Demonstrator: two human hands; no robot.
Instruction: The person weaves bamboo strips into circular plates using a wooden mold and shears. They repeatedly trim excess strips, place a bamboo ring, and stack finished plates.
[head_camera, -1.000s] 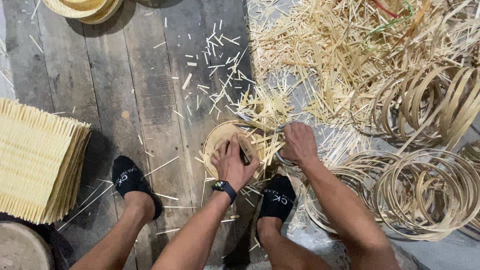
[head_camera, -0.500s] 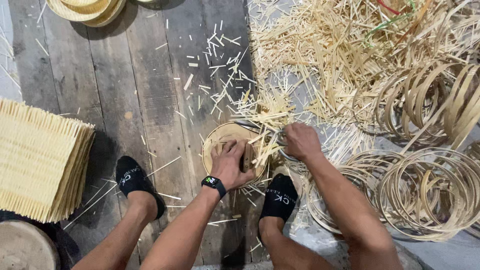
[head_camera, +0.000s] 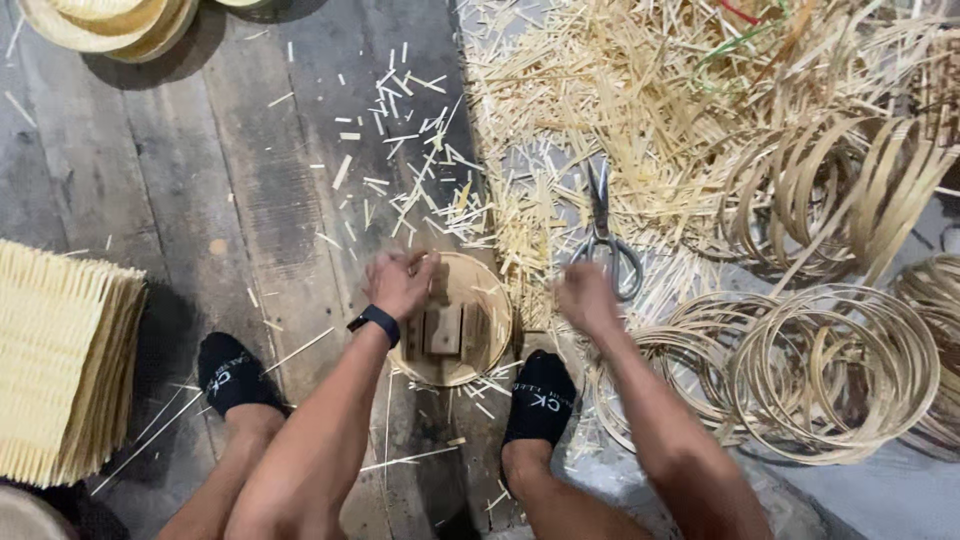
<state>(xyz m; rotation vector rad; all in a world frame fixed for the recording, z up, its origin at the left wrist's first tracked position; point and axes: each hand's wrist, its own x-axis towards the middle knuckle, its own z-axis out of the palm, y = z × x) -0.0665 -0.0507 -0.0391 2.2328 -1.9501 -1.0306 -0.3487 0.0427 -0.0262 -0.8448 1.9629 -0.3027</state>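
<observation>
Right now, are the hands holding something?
The left hand grips the rim of the small round bamboo basket. The blurred right hand appears empty.

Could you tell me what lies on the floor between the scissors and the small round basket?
In the head view, a scatter of pale bamboo offcuts lies between the scissors and the round basket.

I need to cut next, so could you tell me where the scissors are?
The scissors lie right of centre, on the bamboo strips, just beyond the right hand.
</observation>
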